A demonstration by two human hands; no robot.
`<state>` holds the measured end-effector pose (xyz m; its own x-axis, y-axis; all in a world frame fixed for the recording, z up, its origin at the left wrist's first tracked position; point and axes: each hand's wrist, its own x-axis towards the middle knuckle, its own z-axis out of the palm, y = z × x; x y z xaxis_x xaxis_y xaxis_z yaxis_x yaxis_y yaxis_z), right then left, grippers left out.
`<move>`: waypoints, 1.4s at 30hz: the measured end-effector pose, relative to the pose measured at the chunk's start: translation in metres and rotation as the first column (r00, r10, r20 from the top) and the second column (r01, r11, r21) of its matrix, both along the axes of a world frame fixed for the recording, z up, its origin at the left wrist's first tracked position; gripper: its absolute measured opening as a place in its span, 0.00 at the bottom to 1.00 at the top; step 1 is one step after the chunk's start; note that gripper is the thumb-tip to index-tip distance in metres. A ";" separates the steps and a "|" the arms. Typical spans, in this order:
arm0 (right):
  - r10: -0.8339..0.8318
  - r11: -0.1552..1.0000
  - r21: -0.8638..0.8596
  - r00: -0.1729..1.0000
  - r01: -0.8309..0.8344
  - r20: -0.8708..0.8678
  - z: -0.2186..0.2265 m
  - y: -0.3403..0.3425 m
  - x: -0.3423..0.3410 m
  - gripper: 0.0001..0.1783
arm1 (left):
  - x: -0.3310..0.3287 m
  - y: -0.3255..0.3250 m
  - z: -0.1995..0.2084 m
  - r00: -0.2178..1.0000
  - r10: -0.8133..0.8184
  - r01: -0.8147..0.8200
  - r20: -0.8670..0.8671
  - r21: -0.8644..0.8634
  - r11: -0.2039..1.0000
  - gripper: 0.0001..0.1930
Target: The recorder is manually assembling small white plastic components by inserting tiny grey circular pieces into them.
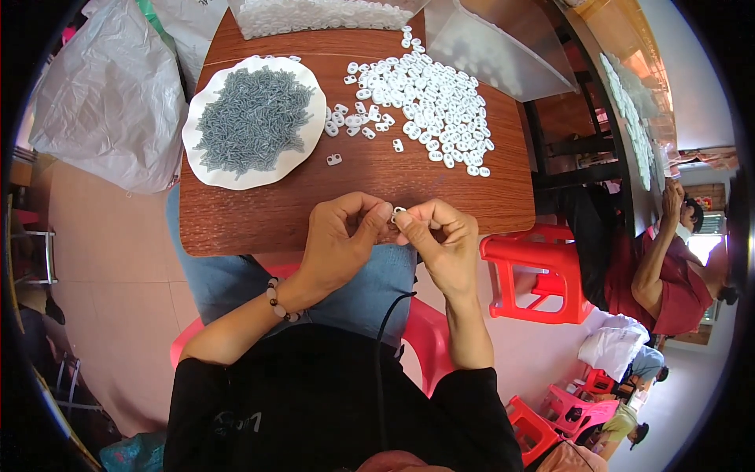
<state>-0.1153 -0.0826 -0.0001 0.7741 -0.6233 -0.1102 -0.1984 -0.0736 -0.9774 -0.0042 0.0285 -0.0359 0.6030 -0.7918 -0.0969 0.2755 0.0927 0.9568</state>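
Over the table's near edge, my two hands meet fingertip to fingertip. Between thumb and forefinger, my right hand [447,242] pinches a small white two-holed plastic piece [398,211]. My left hand [340,240] is closed in a pinch against the same piece; whatever its fingertips hold is too small to make out. A heap of similar white oval two-holed pieces [440,102] covers the table's far right, with several strays towards the middle. To the left, a white wavy-rimmed plate [236,181] bears a pile of thin grey pieces [253,118] that look like small springs.
Clear plastic bins [495,47] of white pieces stand along the far side of the brown table [259,224]. A large white bag [110,102] lies at the left. Right of me are a red stool [539,271] and a co-worker in dark red [668,283] at another table.
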 end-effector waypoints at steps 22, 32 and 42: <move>-0.104 0.991 0.103 0.984 0.090 0.143 -0.004 0.003 0.000 0.07 | 0.007 0.002 -0.002 0.991 0.028 -0.038 -0.134 -0.072 0.997 0.10; -0.242 0.965 0.151 0.947 0.213 0.211 -0.002 -0.010 -0.010 0.06 | 0.032 -0.007 0.026 0.777 0.028 -0.110 0.629 0.091 0.990 0.10; -0.388 0.920 0.209 0.846 0.332 0.366 0.001 -0.030 -0.032 0.07 | 0.047 -0.121 0.006 0.216 -0.130 0.067 0.968 0.119 0.991 0.13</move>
